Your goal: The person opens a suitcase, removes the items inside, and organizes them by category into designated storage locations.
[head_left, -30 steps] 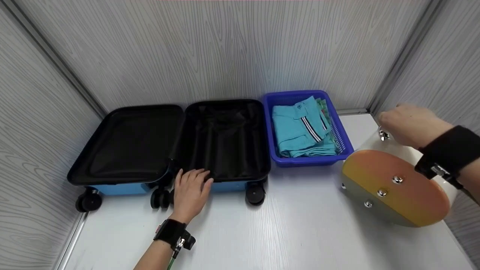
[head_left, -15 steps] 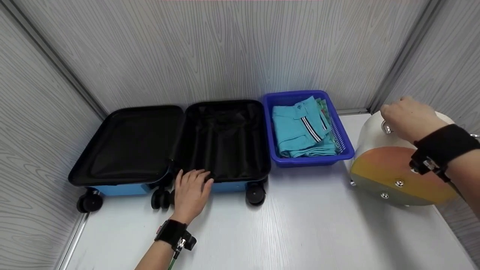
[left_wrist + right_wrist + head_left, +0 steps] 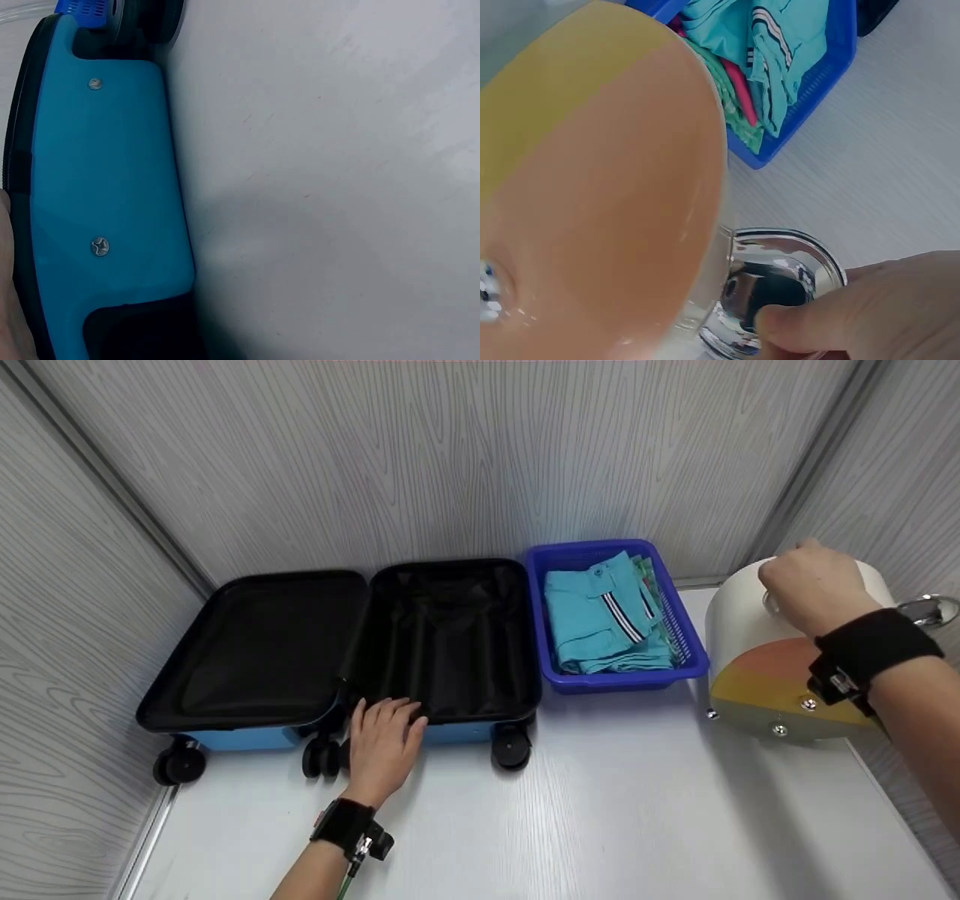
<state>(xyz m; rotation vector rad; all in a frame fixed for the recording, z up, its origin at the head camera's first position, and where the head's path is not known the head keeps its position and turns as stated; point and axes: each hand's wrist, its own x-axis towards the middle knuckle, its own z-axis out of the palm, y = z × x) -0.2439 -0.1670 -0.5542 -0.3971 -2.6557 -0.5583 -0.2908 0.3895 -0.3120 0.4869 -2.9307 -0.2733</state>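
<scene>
A rounded hard carrying case [image 3: 724,622], cream-white with an orange, yellow and green face and metal studs, hangs from my right hand [image 3: 814,589] at the right. Fingers curl over its top, and in the right wrist view my thumb [image 3: 802,326] lies on a shiny metal fitting [image 3: 780,244]. Whether the case touches the table cannot be told. My left hand [image 3: 384,746] lies with extended fingers on the front edge of an opened blue suitcase [image 3: 457,733]. The suitcase's black-lined halves lie side by side. Its blue shell [image 3: 109,165] fills the left wrist view's left part.
Right of the suitcase stands a blue basket [image 3: 619,682] holding folded turquoise clothing [image 3: 581,619] and green patterned cloth. Black wheels [image 3: 511,748] jut out at the suitcase's front. Grained panels [image 3: 450,457] close in the white table [image 3: 510,832] at back and sides.
My right hand has carried the case farther back, its coloured face tilting down and showing more of the white top. The left hand and suitcase have stayed almost still.
</scene>
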